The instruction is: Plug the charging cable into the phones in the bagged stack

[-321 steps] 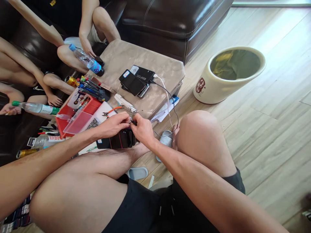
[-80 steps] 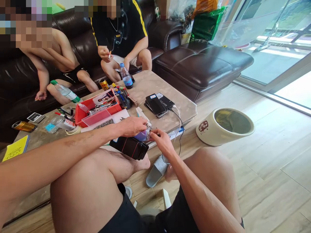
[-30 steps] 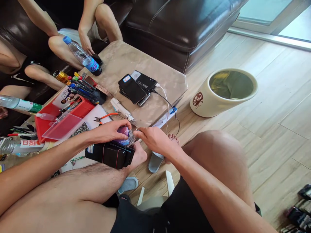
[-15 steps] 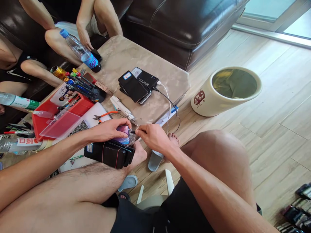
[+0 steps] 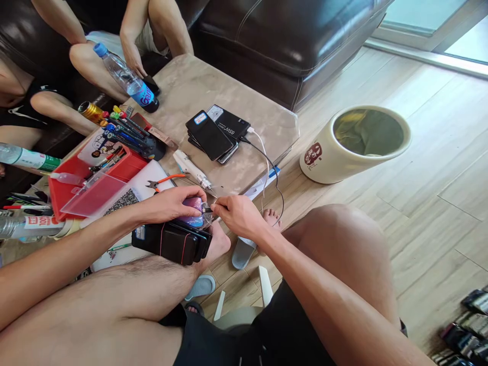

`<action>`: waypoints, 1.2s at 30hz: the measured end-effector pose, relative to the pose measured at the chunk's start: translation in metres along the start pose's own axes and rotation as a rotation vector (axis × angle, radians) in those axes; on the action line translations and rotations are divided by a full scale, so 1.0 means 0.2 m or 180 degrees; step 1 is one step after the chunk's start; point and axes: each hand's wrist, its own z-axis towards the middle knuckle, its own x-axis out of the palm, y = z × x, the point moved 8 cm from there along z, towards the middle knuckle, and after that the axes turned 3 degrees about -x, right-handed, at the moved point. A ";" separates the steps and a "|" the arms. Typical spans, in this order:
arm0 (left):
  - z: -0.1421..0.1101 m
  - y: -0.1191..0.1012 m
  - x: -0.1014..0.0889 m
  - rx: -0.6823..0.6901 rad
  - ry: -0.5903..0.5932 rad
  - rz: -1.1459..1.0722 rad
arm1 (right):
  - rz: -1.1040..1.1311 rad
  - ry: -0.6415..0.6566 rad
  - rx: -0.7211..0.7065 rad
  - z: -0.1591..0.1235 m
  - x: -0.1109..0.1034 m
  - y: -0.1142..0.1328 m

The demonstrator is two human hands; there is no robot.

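Observation:
My left hand [image 5: 171,202] is wrapped over a small purple phone in a clear wrapper [image 5: 193,213]. The phone rests on a stack of black phones [image 5: 171,242] lying across my foot at the table's near edge. My right hand [image 5: 238,216] pinches something small and dark at the phone's right end; I cannot make out what it is. A white pen-shaped tool [image 5: 191,170] and orange-handled pliers [image 5: 164,181] lie on the table just beyond my hands.
A stone-topped low table [image 5: 198,91] holds a stack of dark phones with a power bank [image 5: 219,133], a red tray [image 5: 86,175], pens and bottles. Two other people sit on a dark sofa behind. A cream ceramic pot [image 5: 358,142] stands on the wood floor.
My right hand has closed in on the end of the purple phone, going from spread fingers to a pinch. The left hand has stayed on the phone.

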 end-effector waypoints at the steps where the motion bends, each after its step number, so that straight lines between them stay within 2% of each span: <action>1: 0.00 0.00 0.00 -0.0001 -0.0008 0.0010 | -0.0025 0.0001 -0.0002 0.00 0.00 0.01; 7: 0.00 0.01 0.00 -0.0024 -0.0031 -0.0017 | -0.0040 -0.0030 0.0002 0.01 0.00 0.02; 12: -0.04 0.06 -0.05 0.0221 -0.0348 0.0226 | 0.0102 -0.0146 -0.0094 0.01 -0.01 0.03; 16: -0.05 0.12 -0.04 0.0305 -0.0403 0.0470 | 0.0309 -0.0252 -0.0300 0.00 -0.01 0.05; 19: -0.04 0.15 -0.02 0.0299 -0.0408 0.0384 | 0.0346 -0.0301 -0.0357 0.00 -0.01 0.05; 28: 0.02 0.17 0.01 0.0041 -0.0237 -0.0231 | 0.0518 -0.0273 -0.0215 -0.01 0.03 0.02; 36: 0.03 0.16 0.00 0.0043 -0.0309 -0.0175 | 0.0440 -0.0158 0.0026 0.01 0.06 -0.01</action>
